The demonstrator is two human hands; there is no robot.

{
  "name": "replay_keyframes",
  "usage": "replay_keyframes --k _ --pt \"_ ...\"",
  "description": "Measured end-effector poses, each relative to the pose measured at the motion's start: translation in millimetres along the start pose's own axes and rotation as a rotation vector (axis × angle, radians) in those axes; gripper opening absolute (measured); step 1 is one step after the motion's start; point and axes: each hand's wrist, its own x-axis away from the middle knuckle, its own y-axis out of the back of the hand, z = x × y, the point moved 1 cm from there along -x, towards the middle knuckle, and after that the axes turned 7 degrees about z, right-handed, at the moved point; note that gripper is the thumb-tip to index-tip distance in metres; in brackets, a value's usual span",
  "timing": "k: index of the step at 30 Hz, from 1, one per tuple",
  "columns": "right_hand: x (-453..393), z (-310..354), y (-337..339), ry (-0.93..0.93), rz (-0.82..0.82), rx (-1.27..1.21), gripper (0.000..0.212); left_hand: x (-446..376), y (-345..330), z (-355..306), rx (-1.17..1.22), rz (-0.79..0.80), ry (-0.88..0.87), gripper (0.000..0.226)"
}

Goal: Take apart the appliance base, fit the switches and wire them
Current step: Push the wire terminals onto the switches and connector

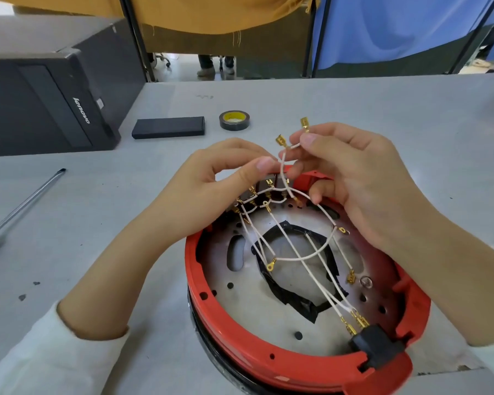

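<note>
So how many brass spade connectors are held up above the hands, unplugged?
2: one connector sticks up above the right hand fingertips, the other connector sits just lower left. More may be hidden by fingers.

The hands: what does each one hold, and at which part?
Both pinch white wires above the base: right hand just below the brass terminals, left hand lower down.

Red appliance base [268, 349], white wires [297, 258], brass-gold terminals [305, 124], black-and-yellow tape roll [235, 120]
</note>
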Motion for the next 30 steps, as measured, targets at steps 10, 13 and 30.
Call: replay_keyframes --k 10,13,30 --pt "4.6 10.2 -3.6 -0.096 0.035 0.220 0.006 3.6 4.8 6.0 -0.341 0.177 0.062 0.021" --pt "8.3 13.7 -4.6 -0.179 0.052 0.118 0.009 4.4 6.8 6.7 -0.423 0.204 0.057 0.024" --pt "14.0 9.2 2.3 -0.183 0.210 1.115 0.014 3.2 8.5 9.4 -0.412 0.205 0.057 0.026"
